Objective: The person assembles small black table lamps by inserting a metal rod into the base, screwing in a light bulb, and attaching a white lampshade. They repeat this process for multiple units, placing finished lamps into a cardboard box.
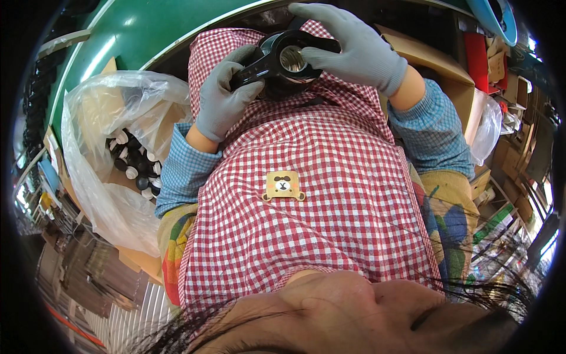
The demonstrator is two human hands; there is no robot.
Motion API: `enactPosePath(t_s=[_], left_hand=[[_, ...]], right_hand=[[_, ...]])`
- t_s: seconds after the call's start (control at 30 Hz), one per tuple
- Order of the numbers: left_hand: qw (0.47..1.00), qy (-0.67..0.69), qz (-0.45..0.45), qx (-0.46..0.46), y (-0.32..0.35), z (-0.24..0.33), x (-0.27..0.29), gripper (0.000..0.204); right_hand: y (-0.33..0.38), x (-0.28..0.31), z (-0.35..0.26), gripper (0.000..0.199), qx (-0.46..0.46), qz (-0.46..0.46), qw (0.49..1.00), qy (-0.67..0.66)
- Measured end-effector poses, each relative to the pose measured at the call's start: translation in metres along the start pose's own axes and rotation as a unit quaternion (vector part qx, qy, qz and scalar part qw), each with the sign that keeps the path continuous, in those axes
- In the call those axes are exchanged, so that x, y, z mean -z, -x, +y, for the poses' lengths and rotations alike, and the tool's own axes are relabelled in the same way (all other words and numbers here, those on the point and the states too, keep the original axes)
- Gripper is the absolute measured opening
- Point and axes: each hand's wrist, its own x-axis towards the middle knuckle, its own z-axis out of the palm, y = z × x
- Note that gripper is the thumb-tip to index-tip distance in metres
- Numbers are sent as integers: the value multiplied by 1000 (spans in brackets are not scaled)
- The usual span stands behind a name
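A glossy black part point(271, 66) with a round opening lined in shiny metal is held above my lap, with arms sticking out at its sides. My left hand point(229, 97), in a grey glove, has its thumb and fingers closed round the arm on the left. On the other side my right hand point(359, 50), gloved too, grips the right arm, its thumb near the rim of the opening. Its fingertips beyond the part are partly hidden. Under the part lies the red-and-white checked apron point(306, 153) that I wear.
At my left, a clear plastic bag point(88, 141) in a cardboard box holds several black and white round caps point(134, 162). A green surface point(147, 29) spans the far left. On the right are an open cardboard box point(430, 56), a red box point(476, 59) and a blue basin point(492, 17).
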Motion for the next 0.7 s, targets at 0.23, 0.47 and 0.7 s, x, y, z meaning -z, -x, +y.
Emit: enactPosePath(t_s=[0.23, 0.47, 0.7], left_hand=[[997, -42, 23, -64, -1, -2, -7, 27], [999, -25, -2, -38, -3, -3, -6, 22], [1000, -20, -6, -4, -3, -2, -5, 23]], right_hand=[[-31, -24, -35, 58, -109, -110, 960, 234], [-31, -7, -19, 62, -56, -140, 972, 181], [-3, 9, -17, 108, 83, -57, 989, 107]])
